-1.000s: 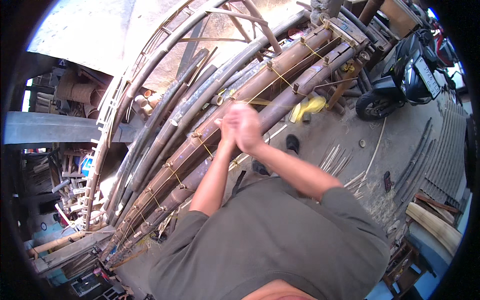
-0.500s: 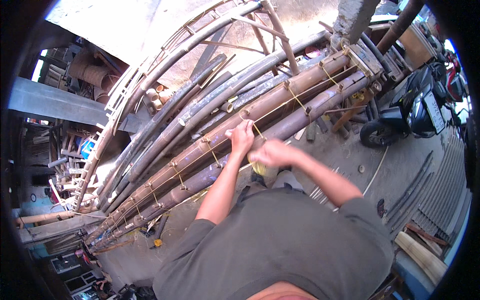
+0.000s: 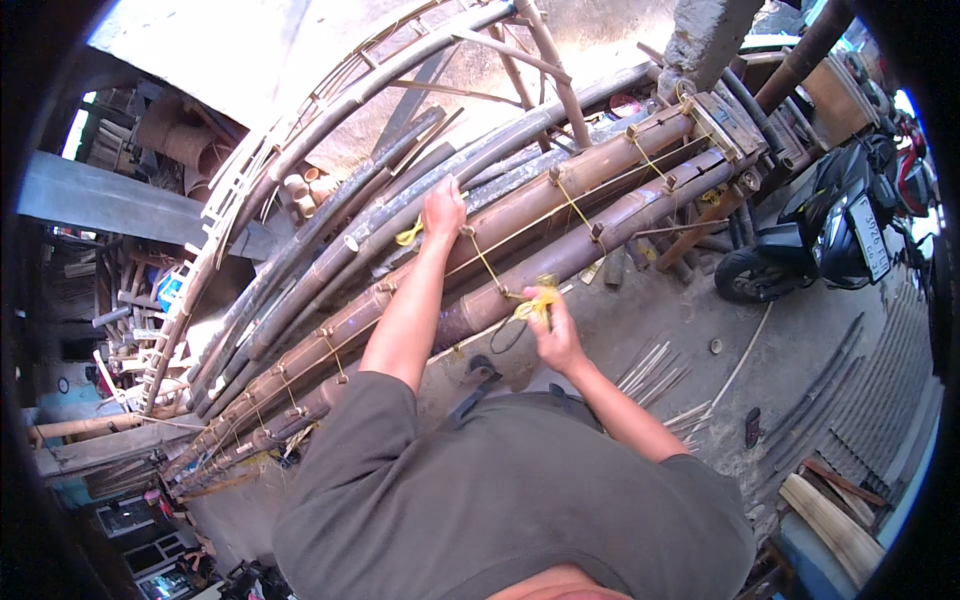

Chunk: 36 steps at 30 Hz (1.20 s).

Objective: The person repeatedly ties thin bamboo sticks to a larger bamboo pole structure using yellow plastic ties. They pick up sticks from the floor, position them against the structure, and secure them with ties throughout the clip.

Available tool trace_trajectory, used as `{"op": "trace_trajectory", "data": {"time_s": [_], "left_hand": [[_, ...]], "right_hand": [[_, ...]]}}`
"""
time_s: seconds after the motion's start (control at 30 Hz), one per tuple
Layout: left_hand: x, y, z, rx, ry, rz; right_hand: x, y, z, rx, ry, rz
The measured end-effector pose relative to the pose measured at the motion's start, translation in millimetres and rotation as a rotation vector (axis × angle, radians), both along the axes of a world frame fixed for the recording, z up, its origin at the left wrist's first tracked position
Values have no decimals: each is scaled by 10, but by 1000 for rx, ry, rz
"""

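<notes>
Firmly pinching thin yellow twine (image 3: pixel 533 303) in right hand (image 3: pixel 556 335), left hand (image 3: pixel 443 210) pressed flat on long brown bamboo poles (image 3: pixel 520 215) mid-frame; keep tension.

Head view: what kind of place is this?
Likely an outdoor bamboo workshop yard: long bamboo poles lashed with yellow string, split strips on the concrete ground, and a scooter parked alongside.

Thick bamboo poles (image 3: pixel 560 215) lie packed side by side, leaving only narrow grooves between them for fingers. Taut yellow cord (image 3: pixel 490 265) crosses them between both hands. Open room lies over the concrete floor (image 3: pixel 660 310) beside the poles, though loose bamboo strips (image 3: pixel 650 370) and a parked scooter (image 3: pixel 830 240) seem to crowd it.
</notes>
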<state>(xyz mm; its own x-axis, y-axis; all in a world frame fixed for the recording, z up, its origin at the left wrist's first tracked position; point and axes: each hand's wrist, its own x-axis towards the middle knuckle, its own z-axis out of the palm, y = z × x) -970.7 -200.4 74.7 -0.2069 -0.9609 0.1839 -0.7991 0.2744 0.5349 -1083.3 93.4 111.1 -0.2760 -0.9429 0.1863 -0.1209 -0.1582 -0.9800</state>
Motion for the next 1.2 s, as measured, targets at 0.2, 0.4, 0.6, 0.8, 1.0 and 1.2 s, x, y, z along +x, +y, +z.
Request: {"op": "trace_trajectory", "data": {"time_s": [0.2,0.4,0.6,0.8,1.0,1.2], "left_hand": [[776,210,509,171,61,-98],[2137,815,508,401,-310,-285],[2294,1315,3,279,-35,-272],[2192,1289,75,185,73,-251],[2284,1254,-75,170,102,-193],[2093,1411,197,162,121,-128]], "right_hand": [[430,161,-673,759,-516,177],[1641,110,-179,773,-1099,487],[2483,-843,386,-88,-1009,-193],[2048,-1940,443,215,888,71],[1881,-1741,597,200,-177,627],[1971,-257,-165,113,740,637]]}}
